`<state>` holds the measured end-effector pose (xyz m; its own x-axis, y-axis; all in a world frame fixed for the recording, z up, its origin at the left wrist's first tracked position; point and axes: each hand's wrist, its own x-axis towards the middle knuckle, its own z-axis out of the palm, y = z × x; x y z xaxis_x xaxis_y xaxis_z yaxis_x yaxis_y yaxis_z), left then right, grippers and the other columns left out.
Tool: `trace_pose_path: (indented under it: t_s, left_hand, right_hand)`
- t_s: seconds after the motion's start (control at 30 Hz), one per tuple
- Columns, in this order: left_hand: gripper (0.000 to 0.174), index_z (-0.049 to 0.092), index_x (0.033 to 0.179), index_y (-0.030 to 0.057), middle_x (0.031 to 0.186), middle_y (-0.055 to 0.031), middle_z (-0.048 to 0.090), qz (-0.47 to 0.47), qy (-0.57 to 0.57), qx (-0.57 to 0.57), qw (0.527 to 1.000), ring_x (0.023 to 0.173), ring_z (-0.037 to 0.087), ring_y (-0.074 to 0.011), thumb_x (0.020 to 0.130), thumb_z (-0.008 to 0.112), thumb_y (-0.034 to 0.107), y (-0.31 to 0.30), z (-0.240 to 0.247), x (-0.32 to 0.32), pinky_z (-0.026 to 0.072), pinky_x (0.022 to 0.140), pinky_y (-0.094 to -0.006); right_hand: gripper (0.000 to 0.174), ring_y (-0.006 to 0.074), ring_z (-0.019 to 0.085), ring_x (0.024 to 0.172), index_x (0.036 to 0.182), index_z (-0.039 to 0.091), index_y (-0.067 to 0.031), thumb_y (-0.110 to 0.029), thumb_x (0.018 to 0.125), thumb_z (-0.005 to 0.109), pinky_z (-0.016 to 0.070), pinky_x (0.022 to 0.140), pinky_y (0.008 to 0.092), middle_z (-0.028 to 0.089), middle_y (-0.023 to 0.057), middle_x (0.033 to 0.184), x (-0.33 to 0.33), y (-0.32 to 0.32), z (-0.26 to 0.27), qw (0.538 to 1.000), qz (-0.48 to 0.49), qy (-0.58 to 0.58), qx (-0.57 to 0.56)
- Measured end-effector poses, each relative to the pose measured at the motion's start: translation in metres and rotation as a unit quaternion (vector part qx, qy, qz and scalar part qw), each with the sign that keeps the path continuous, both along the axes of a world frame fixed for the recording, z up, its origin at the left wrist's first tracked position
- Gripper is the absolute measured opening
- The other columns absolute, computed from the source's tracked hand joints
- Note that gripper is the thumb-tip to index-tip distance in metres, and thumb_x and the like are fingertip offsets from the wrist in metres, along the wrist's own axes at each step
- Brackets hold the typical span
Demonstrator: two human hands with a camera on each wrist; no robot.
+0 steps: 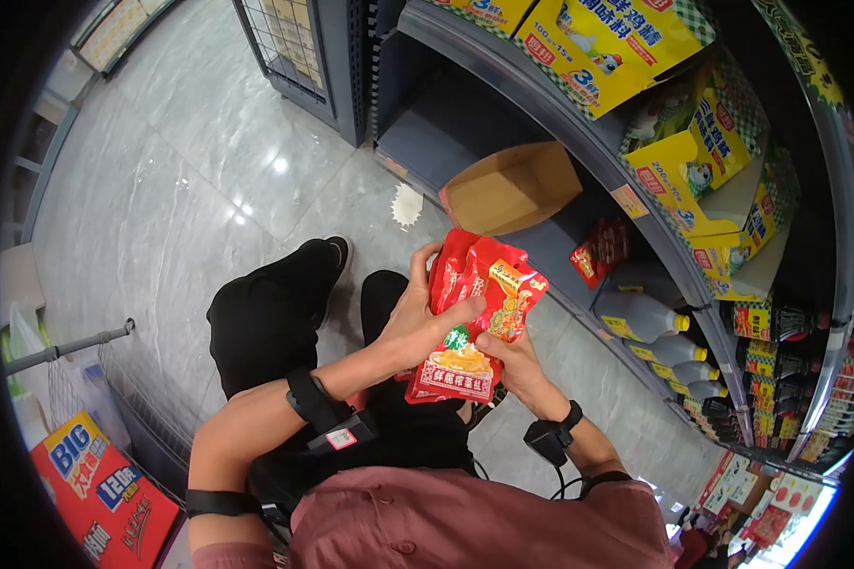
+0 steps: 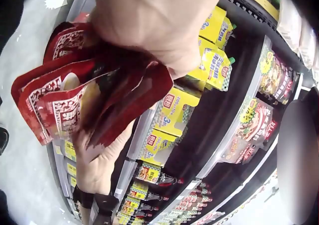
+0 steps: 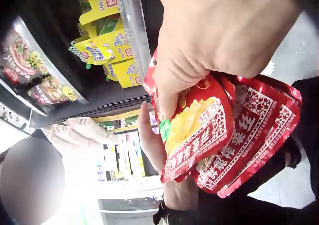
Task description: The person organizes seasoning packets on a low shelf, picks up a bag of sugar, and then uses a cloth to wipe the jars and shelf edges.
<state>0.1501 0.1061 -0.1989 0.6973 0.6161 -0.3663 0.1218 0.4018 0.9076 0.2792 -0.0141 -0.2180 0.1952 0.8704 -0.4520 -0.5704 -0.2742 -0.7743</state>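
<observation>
The red packets (image 1: 461, 365) are held as a loose stack, clamped by the fingers of the left hand (image 1: 421, 319) and right hand (image 1: 525, 366). They are apparently being gathered; an even grip seems needed next. Beyond, an open carton (image 1: 484, 204) is seen on the shelf (image 1: 427, 123).

Red box (image 1: 109, 498) reads “BIG”, yellow carton (image 1: 672, 182) “200g”, red packets (image 1: 460, 362) “榨菜丝”.

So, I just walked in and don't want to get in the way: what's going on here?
A person grips a stack of red pickled mustard packets between the left hand and right hand, both thumbs on the front packet. The stack is held clear of the grey store shelf, where an open cardboard box and more red packets sit.
</observation>
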Motion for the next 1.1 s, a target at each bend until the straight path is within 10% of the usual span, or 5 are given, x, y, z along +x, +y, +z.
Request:
trace_pose_path:
  t_s: [0.23,0.47,0.77,1.1]
  left_hand:
    - [0.082,0.010,0.141,0.0042,0.136,-0.0181,0.031,-0.051,-0.100,0.008,0.994,0.124,0.036,-0.0236,0.086,0.053,0.048,0.006,0.015,0.000,0.0317,0.102,-0.0343]
    - [0.064,0.026,0.138,0.0002,0.127,-0.0142,0.044,-0.034,-0.064,-0.082,0.994,0.118,0.043,-0.0173,0.096,0.033,0.048,-0.002,-0.003,0.005,0.0330,0.100,-0.0293]
    - [0.057,0.036,0.133,0.0002,0.120,-0.0080,0.051,-0.036,0.002,-0.066,0.997,0.110,0.047,-0.0138,0.097,0.034,0.045,0.000,-0.009,0.002,0.0387,0.093,-0.0288]
    - [0.050,0.047,0.116,0.0010,0.106,-0.0074,0.052,-0.085,0.104,-0.015,0.991,0.096,0.053,-0.0168,0.093,0.043,0.045,0.003,-0.010,-0.004,0.0450,0.080,-0.0310]
  right_hand:
    - [0.063,0.0214,0.056,0.106,0.127,0.037,-0.0017,-0.004,0.073,0.070,0.0451,0.093,0.0349,0.055,0.0105,0.117,0.009,0.006,-0.005,0.996,-0.050,0.070,0.030]
    - [0.060,0.0218,0.055,0.109,0.126,0.045,-0.0075,-0.034,0.079,0.069,0.0432,0.097,0.0385,0.055,0.0063,0.122,0.024,-0.006,-0.036,0.974,-0.102,0.196,0.056]
    - [0.048,0.0227,0.054,0.110,0.127,0.041,-0.0036,-0.024,0.088,0.059,0.0438,0.096,0.0398,0.053,0.0098,0.123,0.020,0.013,-0.038,0.966,-0.139,0.219,-0.011]
    - [0.044,0.0205,0.061,0.095,0.118,0.045,-0.0028,-0.003,0.080,0.067,0.0529,0.081,0.0370,0.059,0.0090,0.108,0.137,0.125,-0.061,0.921,-0.361,-0.082,0.122]
